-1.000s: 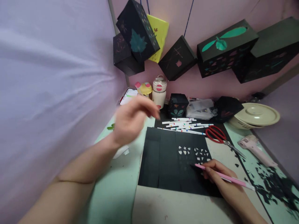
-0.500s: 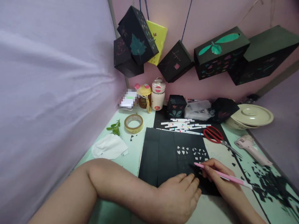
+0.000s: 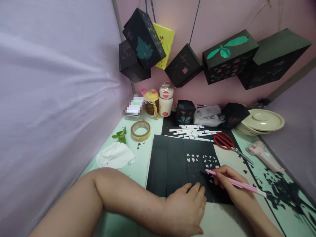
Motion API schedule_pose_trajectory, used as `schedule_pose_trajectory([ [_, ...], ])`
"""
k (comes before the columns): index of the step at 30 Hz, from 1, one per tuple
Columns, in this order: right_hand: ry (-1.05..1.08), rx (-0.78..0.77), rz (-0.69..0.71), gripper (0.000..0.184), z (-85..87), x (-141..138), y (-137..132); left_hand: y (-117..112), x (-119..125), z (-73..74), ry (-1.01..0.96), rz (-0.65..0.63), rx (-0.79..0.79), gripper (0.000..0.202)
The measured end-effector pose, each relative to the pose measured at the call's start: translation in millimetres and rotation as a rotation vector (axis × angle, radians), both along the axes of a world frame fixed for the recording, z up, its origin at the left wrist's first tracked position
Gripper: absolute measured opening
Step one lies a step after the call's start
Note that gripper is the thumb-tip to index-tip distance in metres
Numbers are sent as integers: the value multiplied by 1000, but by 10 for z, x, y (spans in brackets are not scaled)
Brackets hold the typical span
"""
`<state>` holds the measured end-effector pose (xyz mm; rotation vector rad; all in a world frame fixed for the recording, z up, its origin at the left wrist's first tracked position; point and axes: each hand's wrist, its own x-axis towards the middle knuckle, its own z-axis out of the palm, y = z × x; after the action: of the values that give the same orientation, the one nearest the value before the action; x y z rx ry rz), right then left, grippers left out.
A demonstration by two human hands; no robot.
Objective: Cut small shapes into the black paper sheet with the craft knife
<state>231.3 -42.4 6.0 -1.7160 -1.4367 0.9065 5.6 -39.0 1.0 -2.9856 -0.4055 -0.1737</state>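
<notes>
A folded black paper sheet (image 3: 172, 164) lies flat on the green table, with small star, heart and triangle cut-outs near its right side. My left hand (image 3: 185, 209) rests palm down on the sheet's lower edge, fingers stretched out. My right hand (image 3: 232, 187) grips a pink craft knife (image 3: 237, 184), whose tip touches the sheet just below the cut-outs.
Red-handled scissors (image 3: 223, 141), several white markers (image 3: 192, 131) and a tape roll (image 3: 140, 130) lie behind the sheet. A white cloth (image 3: 115, 155), bottles (image 3: 165, 100), a cream lidded bowl (image 3: 263, 121) and a pink tool (image 3: 261, 154) stand around. Black paper scraps (image 3: 283, 191) litter the right. Black paper boxes (image 3: 227, 56) hang above.
My left hand came down from the air near the bottles and now lies flat on the sheet's lower edge. My right hand with the knife has barely moved.
</notes>
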Motion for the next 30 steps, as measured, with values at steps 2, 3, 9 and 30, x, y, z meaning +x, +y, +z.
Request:
schedule_pose_trajectory([
  [2,-2,1,6,29,-6,2,-9,-4,0,-8,6,3,9,72],
  [3,-3,-1,7,29,-10,3,-12,-4,-1,-9,10,3,13,73],
  [9,-9,-2,-9,27,-24,11,-5,1,-21,-24,0,-9,39,78],
  [30,-24,36,-10,27,-10,5,-2,-8,-29,-36,13,-54,128,83],
])
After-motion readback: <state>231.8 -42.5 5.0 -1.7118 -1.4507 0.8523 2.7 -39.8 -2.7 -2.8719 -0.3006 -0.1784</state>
